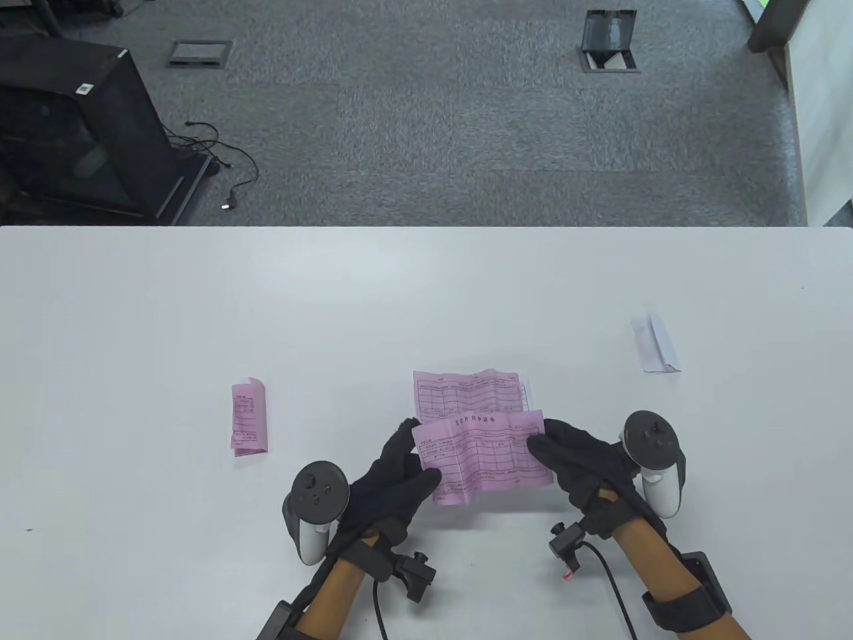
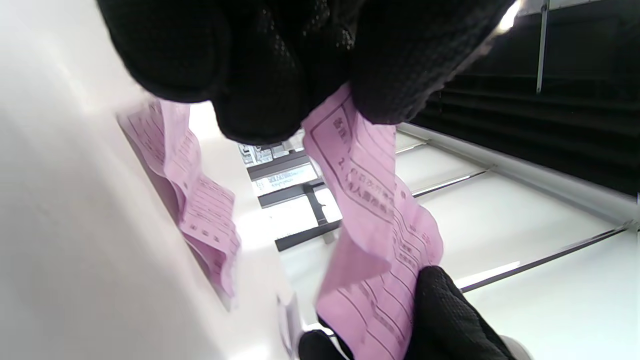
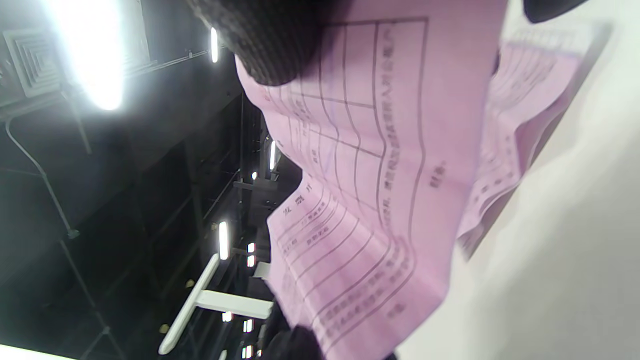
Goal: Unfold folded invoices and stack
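An unfolded pink invoice (image 1: 483, 457) is held above the table between both hands. My left hand (image 1: 400, 473) pinches its left edge and my right hand (image 1: 566, 453) pinches its right edge. Both wrist views show this held invoice (image 2: 372, 225) (image 3: 365, 165) creased and wavy under the gloved fingers. Just behind it a second unfolded pink invoice (image 1: 470, 390) lies flat on the white table (image 1: 200, 300); it also shows as the flat invoice (image 2: 195, 200) (image 3: 520, 115) in the wrist views. A folded pink invoice (image 1: 248, 418) lies to the left. A folded white invoice (image 1: 656, 343) lies at the far right.
The table's far edge runs across the middle of the table view, with grey carpet beyond. A black cabinet (image 1: 73, 127) with a loose cable stands on the floor at the back left.
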`<state>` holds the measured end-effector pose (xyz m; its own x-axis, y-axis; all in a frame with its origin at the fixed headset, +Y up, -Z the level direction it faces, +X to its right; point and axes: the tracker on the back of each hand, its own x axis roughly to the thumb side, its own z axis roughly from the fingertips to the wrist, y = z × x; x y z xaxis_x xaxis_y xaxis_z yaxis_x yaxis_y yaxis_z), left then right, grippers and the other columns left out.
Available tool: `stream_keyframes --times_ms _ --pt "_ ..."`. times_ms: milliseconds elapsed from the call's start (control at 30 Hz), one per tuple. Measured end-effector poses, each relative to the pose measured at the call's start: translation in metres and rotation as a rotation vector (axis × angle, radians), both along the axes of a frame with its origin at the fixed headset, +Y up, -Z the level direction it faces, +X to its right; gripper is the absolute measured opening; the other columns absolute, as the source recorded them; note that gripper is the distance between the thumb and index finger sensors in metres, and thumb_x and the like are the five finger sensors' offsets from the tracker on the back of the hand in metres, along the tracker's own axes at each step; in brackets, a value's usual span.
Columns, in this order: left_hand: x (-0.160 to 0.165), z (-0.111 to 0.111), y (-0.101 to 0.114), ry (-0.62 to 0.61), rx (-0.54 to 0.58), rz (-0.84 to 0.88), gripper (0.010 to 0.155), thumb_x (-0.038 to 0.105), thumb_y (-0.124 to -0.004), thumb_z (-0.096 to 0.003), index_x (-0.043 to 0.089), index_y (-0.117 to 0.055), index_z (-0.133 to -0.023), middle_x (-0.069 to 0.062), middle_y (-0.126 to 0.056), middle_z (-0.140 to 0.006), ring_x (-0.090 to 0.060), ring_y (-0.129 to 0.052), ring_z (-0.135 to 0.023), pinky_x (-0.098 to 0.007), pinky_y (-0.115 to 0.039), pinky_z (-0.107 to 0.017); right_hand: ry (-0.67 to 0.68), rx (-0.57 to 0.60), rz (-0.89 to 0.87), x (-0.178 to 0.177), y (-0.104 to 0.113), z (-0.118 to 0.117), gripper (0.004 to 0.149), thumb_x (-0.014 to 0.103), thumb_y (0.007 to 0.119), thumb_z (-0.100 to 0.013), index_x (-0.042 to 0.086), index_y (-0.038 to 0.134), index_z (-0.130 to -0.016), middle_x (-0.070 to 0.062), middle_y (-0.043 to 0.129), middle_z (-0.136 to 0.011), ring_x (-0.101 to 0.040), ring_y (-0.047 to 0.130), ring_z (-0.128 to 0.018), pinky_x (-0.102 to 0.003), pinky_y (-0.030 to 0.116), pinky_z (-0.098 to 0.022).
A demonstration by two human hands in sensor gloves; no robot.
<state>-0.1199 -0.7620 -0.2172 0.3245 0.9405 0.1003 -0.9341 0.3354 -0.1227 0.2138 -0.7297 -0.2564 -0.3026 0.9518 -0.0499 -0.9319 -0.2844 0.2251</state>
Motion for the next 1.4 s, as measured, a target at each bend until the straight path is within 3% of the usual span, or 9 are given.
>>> stream_keyframes --times_ms 367,700,767,867,933,1033,1133,1300,1400 --pt "0.030 0.001 0.000 -0.021 -0.104 -0.686 0.080 0.031 -0.091 -0.0493 0.011 -0.046 -0.112 -0.007 -0.096 -0.072 -0.026 -0.097 -0.056 -0.041 -0.085 -0.040 0.060 0.022 0.745 -0.003 -0.023 0.004 0.036 0.042 0.076 -0.049 0.019 0.084 -0.075 -0.009 0.091 -0.069 -0.036 0.084 -0.069 -0.062 0.058 -0.063" --pt "0.065 0.004 -0.008 -0.126 -0.056 -1.179 0.086 0.034 -0.087 -0.0515 0.014 -0.031 -0.114 -0.004 -0.088 -0.078 -0.023 -0.092 -0.058 -0.041 -0.080 -0.047 0.115 0.115 1.074 -0.033 -0.033 0.015 0.036 0.045 0.077 -0.048 0.021 0.084 -0.073 -0.008 0.090 -0.067 -0.035 0.084 -0.067 -0.061 0.058 -0.064" --pt "0.068 0.007 -0.008 -0.120 -0.030 -1.216 0.090 0.036 -0.086 -0.0527 0.016 -0.023 -0.114 -0.010 -0.081 -0.087 -0.031 -0.086 -0.068 -0.047 -0.075 -0.054 0.116 0.112 1.076 -0.034 -0.033 0.015 0.036 0.045 0.077 -0.048 0.021 0.083 -0.073 -0.008 0.090 -0.067 -0.035 0.084 -0.067 -0.062 0.058 -0.064" --pt "0.066 0.012 -0.007 -0.124 0.013 -1.281 0.094 0.042 -0.084 -0.0536 0.038 -0.009 -0.111 -0.022 -0.042 -0.116 -0.050 -0.052 -0.101 -0.060 -0.055 -0.070 0.122 0.102 1.087 -0.033 -0.032 0.016 0.035 0.045 0.077 -0.048 0.021 0.083 -0.073 -0.008 0.090 -0.066 -0.035 0.084 -0.067 -0.062 0.058 -0.064" --pt "0.064 0.014 -0.007 -0.125 0.015 -1.284 0.083 0.045 -0.084 -0.0519 0.043 -0.028 -0.113 -0.023 -0.036 -0.119 -0.052 -0.046 -0.104 -0.063 -0.051 -0.072 0.126 0.098 1.094 -0.033 -0.032 0.016 0.035 0.045 0.077 -0.048 0.021 0.083 -0.073 -0.007 0.090 -0.066 -0.035 0.084 -0.067 -0.062 0.057 -0.064" --pt "0.059 0.012 -0.011 -0.144 -0.046 -1.281 0.060 0.049 -0.079 -0.0524 0.038 -0.061 -0.108 -0.023 -0.042 -0.120 -0.053 -0.047 -0.104 -0.064 -0.051 -0.072 0.137 0.077 1.109 -0.032 -0.031 0.016 0.036 0.045 0.077 -0.048 0.021 0.083 -0.073 -0.008 0.090 -0.067 -0.035 0.083 -0.067 -0.062 0.057 -0.064" --pt "0.050 0.008 -0.016 -0.186 -0.140 -1.167 0.064 0.050 -0.078 -0.0514 0.038 -0.056 -0.110 -0.023 -0.041 -0.121 -0.053 -0.044 -0.104 -0.064 -0.051 -0.071 0.164 0.064 1.154 -0.030 -0.021 0.017 0.045 0.048 0.075 -0.048 0.017 0.081 -0.080 -0.012 0.087 -0.075 -0.040 0.079 -0.073 -0.066 0.052 -0.065" --pt "0.047 0.008 -0.017 -0.243 -0.190 -1.145 0.072 0.052 -0.078 -0.0501 0.037 -0.047 -0.113 -0.022 -0.031 -0.121 -0.053 -0.033 -0.105 -0.063 -0.047 -0.072 0.018 0.382 1.305 -0.037 0.017 0.030 0.060 0.053 0.070 -0.050 0.017 0.069 -0.098 -0.018 0.077 -0.090 -0.046 0.068 -0.086 -0.073 0.044 -0.066" --pt "0.047 0.008 -0.016 -0.249 -0.192 -1.142 0.072 0.053 -0.078 -0.0497 0.038 -0.046 -0.113 -0.023 -0.030 -0.121 -0.053 -0.032 -0.105 -0.063 -0.046 -0.073 0.176 0.398 1.181 -0.060 0.022 0.036 0.064 0.054 0.068 -0.051 0.023 0.059 -0.106 -0.019 0.064 -0.104 -0.050 0.056 -0.094 -0.076 0.037 -0.067"
